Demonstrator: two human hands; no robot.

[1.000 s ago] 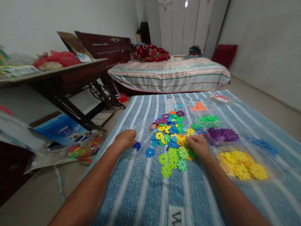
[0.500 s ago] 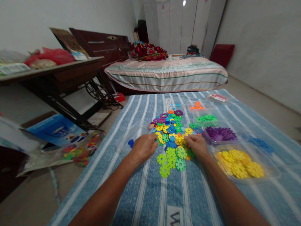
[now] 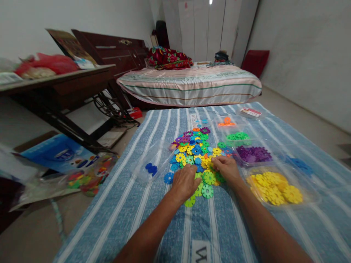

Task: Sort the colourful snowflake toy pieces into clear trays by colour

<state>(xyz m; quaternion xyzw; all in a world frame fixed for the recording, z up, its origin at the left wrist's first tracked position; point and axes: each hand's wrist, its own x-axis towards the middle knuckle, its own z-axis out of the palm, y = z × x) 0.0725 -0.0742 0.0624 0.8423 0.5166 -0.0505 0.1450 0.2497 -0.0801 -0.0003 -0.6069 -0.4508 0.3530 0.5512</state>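
A loose pile of colourful notched plastic discs [image 3: 196,149], snowflake-shaped building pieces, lies in the middle of the striped cloth. My left hand [image 3: 186,182] is over the near left part of the pile, beside lime-green discs [image 3: 189,201]. Its fingers are closed and point down; whatever is in them is hidden. On the pile's right side, my right hand [image 3: 226,168] pinches at yellow discs [image 3: 208,162] with thumb and fingertips together. Nearest on the right stands a clear tray of yellow discs [image 3: 276,188].
Clear trays hold purple discs [image 3: 253,153], green discs [image 3: 238,136] and orange discs [image 3: 226,122]. At the left, another clear tray [image 3: 139,171] holds dark blue discs [image 3: 151,168]. Light blue discs [image 3: 300,166] sit far right. A bed [image 3: 189,86] stands beyond the cloth.
My left hand has moved right and nearer to me, over the lime-green discs, uncovering blue and yellow ones. My right hand stays by the yellow discs. The view has shifted slightly.
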